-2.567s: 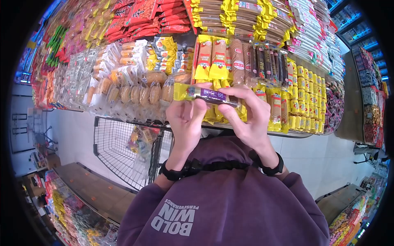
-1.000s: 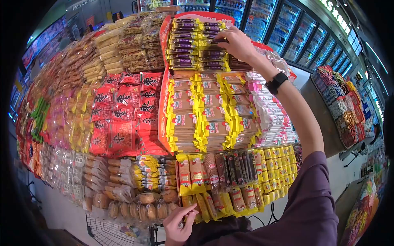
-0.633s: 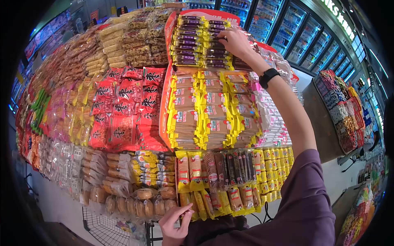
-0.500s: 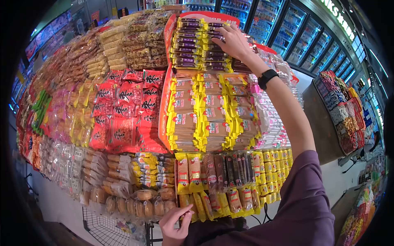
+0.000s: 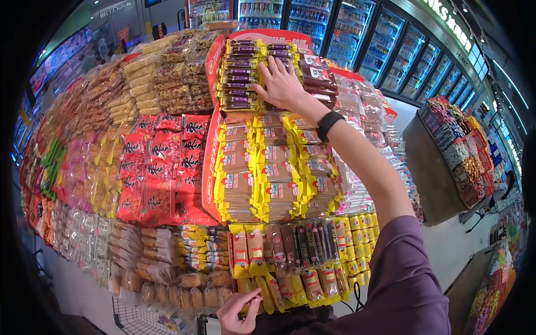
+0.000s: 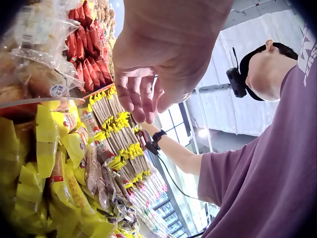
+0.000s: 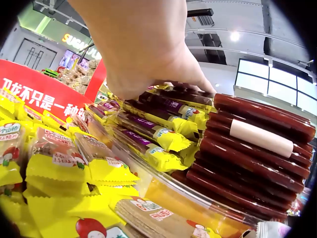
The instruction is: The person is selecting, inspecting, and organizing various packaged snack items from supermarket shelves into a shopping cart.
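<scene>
My right hand [image 5: 281,86] reaches to the top tier of the display, fingers spread and fairly straight over bars [image 5: 239,85] in purple and yellow wrappers. In the right wrist view the palm covers some of these bars [image 7: 143,121], hiding the fingertips. A stack of dark red sticks [image 7: 252,158] lies beside that hand. Down at the front edge, my left hand [image 5: 239,312] hangs with loosely curled fingers near yellow snack packs [image 5: 271,291]. The left wrist view shows the left hand [image 6: 158,64] with nothing in its fingers.
Brown snack packs with yellow ends [image 5: 273,167] fill the middle tier. Red bags [image 5: 159,167] lie to the left behind a red divider [image 5: 209,184]. A wire cart [image 5: 139,318] stands below the front edge. Drink fridges [image 5: 349,33] line the back.
At first both hands held a purple-and-yellow bar before the body; it is now out of them. The right hand reached up to the bars and lately spread flatter over them. The left stays low.
</scene>
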Motion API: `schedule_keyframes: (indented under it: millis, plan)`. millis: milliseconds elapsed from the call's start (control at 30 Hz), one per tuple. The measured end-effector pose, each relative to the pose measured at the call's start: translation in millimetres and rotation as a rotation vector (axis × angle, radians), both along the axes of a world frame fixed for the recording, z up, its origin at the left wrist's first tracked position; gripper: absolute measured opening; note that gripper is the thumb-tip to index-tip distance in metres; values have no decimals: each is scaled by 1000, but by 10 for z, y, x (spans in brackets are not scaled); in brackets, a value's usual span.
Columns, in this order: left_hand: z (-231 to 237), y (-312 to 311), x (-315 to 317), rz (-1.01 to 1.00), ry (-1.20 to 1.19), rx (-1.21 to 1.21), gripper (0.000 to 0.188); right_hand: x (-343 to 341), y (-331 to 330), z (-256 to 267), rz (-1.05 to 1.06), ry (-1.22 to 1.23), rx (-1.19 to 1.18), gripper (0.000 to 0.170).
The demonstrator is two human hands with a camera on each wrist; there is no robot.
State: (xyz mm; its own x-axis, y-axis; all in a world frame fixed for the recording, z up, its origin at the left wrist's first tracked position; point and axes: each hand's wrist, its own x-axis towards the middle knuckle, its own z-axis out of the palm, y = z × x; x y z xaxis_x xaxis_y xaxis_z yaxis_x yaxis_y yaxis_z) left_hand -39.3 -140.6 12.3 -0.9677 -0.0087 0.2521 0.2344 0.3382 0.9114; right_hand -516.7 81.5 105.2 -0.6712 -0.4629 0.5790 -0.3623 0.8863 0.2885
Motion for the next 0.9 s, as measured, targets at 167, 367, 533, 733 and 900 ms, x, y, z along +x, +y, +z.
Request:
schedule_keyframes:
  millis: [167, 367, 533, 733, 900]
  plan:
    - [52, 25, 28, 30, -124, 40, 19, -34, -1, -50, -2, 28, 5, 80]
    - [65, -4, 69, 13, -75, 34, 20, -19, 39, -52, 80, 41, -50, 87]
    - [52, 0, 124, 3, -36, 66, 19, 263, 91, 31, 187, 68, -86, 87]
    - [53, 77, 202, 0, -47, 123, 18, 1223, 104, 188, 365, 68, 118, 76]
    - [-25, 216, 220, 49, 121, 26, 23, 2390, 182, 36, 517, -158, 169, 60]
